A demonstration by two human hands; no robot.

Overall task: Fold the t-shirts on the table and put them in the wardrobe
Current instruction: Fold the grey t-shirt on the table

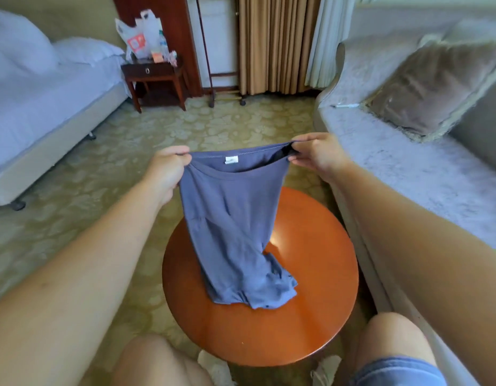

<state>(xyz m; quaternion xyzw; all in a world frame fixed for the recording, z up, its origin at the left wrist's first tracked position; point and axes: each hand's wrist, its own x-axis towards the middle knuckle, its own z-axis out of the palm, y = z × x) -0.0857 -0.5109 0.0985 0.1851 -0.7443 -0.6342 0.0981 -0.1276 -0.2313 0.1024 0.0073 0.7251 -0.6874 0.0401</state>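
left hand (pixel 166 171) + right hand (pixel 316 154) pinch blue t-shirt (pixel 230 218) shoulders | neck label (pixel 232 160) unreadable | hem on table (pixel 311 302)

Your t-shirt (pixel 230 218) is plain slate blue, with a white label (pixel 232 159) at the collar and a black patch showing at one shoulder. Bench (pixel 311 302): glossy orange-brown wood. Carpet (pixel 116 168): pale olive with a lighter blotchy floral pattern. Bed (pixel 46 87): white. Nightstand (pixel 151 71): dark red-brown. Curtain (pixel 274 43): tan. Sofa (pixel 394 168): mottled light grey. Cushion (pixel 430 87): taupe. Your shorts (pixel 394 371): blue denim.
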